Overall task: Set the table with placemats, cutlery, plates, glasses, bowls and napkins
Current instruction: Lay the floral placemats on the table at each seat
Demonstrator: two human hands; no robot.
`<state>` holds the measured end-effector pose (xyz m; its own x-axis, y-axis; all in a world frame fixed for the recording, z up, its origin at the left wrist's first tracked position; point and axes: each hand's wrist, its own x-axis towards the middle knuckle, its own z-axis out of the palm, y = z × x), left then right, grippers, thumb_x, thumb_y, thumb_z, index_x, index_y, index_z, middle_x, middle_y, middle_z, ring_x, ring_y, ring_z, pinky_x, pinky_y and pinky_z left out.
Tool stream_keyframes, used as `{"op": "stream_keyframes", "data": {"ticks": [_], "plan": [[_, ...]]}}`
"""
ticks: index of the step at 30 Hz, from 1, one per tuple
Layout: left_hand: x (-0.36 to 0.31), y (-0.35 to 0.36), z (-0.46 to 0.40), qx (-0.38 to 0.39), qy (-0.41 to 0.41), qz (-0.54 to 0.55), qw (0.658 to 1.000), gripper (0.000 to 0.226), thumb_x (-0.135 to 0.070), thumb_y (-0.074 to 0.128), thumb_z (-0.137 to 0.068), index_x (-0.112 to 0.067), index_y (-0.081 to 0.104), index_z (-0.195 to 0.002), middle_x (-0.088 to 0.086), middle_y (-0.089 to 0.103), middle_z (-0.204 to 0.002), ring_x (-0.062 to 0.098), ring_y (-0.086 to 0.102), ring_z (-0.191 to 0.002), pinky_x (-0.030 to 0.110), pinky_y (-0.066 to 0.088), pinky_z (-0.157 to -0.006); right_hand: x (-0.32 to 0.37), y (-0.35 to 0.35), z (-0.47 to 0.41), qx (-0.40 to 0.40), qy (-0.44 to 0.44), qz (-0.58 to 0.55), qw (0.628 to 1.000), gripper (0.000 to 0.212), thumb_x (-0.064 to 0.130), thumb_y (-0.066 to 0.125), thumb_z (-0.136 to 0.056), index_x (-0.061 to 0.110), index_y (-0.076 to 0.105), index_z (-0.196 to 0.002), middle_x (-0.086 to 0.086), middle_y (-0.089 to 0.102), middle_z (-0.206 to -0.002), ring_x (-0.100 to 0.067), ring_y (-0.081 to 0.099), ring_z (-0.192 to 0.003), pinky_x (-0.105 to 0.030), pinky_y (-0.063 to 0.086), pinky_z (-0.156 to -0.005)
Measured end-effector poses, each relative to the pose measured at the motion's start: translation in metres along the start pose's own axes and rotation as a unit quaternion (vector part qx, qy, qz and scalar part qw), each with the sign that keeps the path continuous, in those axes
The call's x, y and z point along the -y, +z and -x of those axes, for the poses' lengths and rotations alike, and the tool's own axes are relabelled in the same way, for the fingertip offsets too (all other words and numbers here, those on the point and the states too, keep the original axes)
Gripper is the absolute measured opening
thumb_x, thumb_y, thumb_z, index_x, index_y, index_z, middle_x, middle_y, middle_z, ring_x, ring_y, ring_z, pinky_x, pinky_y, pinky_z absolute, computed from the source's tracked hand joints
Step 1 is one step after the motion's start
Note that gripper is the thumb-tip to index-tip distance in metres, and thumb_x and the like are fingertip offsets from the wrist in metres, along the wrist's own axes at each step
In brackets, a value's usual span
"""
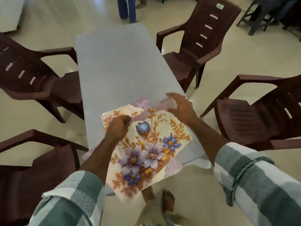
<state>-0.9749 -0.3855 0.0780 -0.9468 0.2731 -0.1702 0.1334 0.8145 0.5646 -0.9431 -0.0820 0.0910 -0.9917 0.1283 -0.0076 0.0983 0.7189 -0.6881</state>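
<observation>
Placemats: we hold a small stack of floral placemats [146, 144] at the near end of the grey table [117, 62]; the top one shows purple and blue flowers, and lilac edges of others peek out beneath it.
Where they lie: partly on the table, with the near corner hanging over the edge above the floor.
Left hand: our left hand [118, 128] has its fingers curled, pinching a lilac sheet at the far left part of the stack.
Right hand: our right hand [179, 106] hovers at the far right corner with fingers spread and loosely bent; motion blur there keeps us from telling whether it grips the lilac sheet.
Handling: we judge the mats thin, light and flexible, with a glossy face that likely slides easily, so sheets may cling together or slip off.
Where to hold: we would pinch one sheet at a corner and peel it away.
Progress: no mat is laid out alone yet; the far table is bare.
Surroundings: brown plastic chairs [203, 38] flank the table.
</observation>
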Motion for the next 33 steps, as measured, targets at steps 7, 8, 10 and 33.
{"op": "stream_keyframes", "data": {"ticks": [7, 8, 10, 33], "plan": [[0.023, 0.017, -0.026, -0.075, -0.173, 0.221, 0.957, 0.021, -0.004, 0.057, -0.096, -0.005, 0.071, -0.112, 0.008, 0.068, -0.095, 0.029, 0.064, -0.088, 0.036, 0.053, -0.081, -0.044, 0.059, 0.063, 0.008, 0.207, 0.016, 0.978, 0.086, 0.054, 0.067, -0.089, 0.023, 0.026, -0.158, -0.003, 0.032, -0.161, -0.028, 0.033, -0.146, -0.05, 0.029, -0.116], [0.023, 0.025, -0.029, -0.076, -0.185, 0.231, 0.952, 0.021, -0.003, 0.057, -0.096, -0.004, 0.07, -0.112, 0.008, 0.068, -0.096, 0.03, 0.064, -0.088, 0.037, 0.054, -0.081, -0.05, 0.068, 0.075, 0.049, 0.212, 0.03, 0.975, 0.083, 0.054, 0.064, -0.091, 0.023, 0.026, -0.158, -0.002, 0.03, -0.162, -0.027, 0.032, -0.147, -0.048, 0.027, -0.117], [0.018, 0.042, -0.033, -0.072, -0.209, 0.26, 0.94, 0.023, 0.001, 0.054, -0.095, -0.002, 0.069, -0.112, 0.013, 0.068, -0.099, 0.029, 0.063, -0.085, 0.036, 0.054, -0.073, -0.06, 0.083, 0.092, 0.092, 0.183, 0.071, 0.976, 0.076, 0.055, 0.056, -0.095, 0.024, 0.028, -0.158, -0.003, 0.032, -0.161, -0.027, 0.033, -0.147, -0.045, 0.03, -0.117], [-0.046, 0.126, -0.051, -0.003, -0.22, 0.199, 0.955, 0.025, -0.007, 0.066, -0.093, 0.003, 0.067, -0.117, 0.019, 0.071, -0.113, 0.034, 0.066, -0.101, 0.028, 0.042, -0.077, -0.141, 0.062, 0.079, 0.183, 0.1, 0.138, 0.968, 0.078, 0.04, 0.063, -0.096, 0.03, 0.02, -0.16, -0.001, 0.004, -0.169, -0.024, 0.0, -0.156, -0.038, 0.008, -0.123]]}}
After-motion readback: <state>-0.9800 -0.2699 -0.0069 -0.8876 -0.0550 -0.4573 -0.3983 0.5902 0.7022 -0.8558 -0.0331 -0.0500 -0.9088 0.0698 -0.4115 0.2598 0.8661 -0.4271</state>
